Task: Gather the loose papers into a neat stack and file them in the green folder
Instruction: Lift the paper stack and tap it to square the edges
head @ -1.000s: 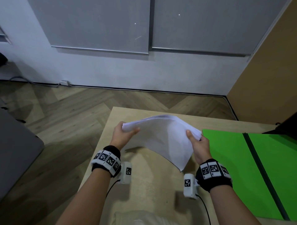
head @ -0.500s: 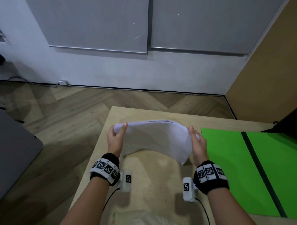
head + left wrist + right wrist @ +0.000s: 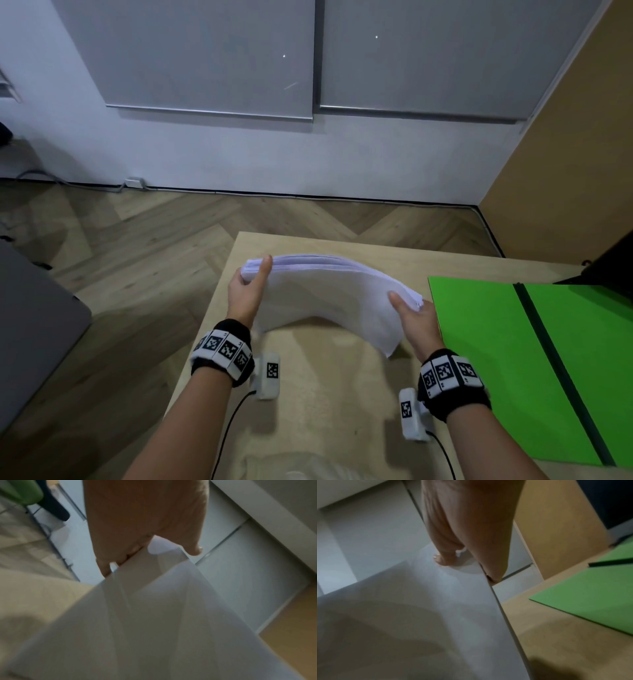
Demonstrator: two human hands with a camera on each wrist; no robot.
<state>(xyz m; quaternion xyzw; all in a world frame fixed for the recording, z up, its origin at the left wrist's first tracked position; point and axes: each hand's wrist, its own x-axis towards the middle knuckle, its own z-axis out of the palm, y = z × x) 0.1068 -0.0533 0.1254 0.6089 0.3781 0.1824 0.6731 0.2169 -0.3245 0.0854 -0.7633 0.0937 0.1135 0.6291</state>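
Note:
A stack of white papers [image 3: 329,298] hangs above the wooden table [image 3: 325,411], bowed, with its near edge drooping. My left hand [image 3: 248,291] grips its left end, thumb on top. My right hand [image 3: 411,315] pinches its right end, thumb on top and fingers beneath. The left wrist view shows the papers [image 3: 154,615] under my left hand [image 3: 145,545]. In the right wrist view the papers [image 3: 402,615] curve down from my right hand [image 3: 471,555]. The green folder [image 3: 507,359] lies open and flat on the table just right of my right hand, and shows as a green folder [image 3: 590,599] corner.
A dark object [image 3: 613,260] sits at the table's far right corner, behind the folder. The table's left edge [image 3: 212,308] drops to a herringbone wood floor. A grey surface [image 3: 34,325] stands at the far left. A brown panel [image 3: 565,154] rises at the right.
The stack has tipped from a raised, fanned sheet to a flatter, squared bundle. My left hand has moved left and turned thumb-up on its end; my right hand has dropped slightly.

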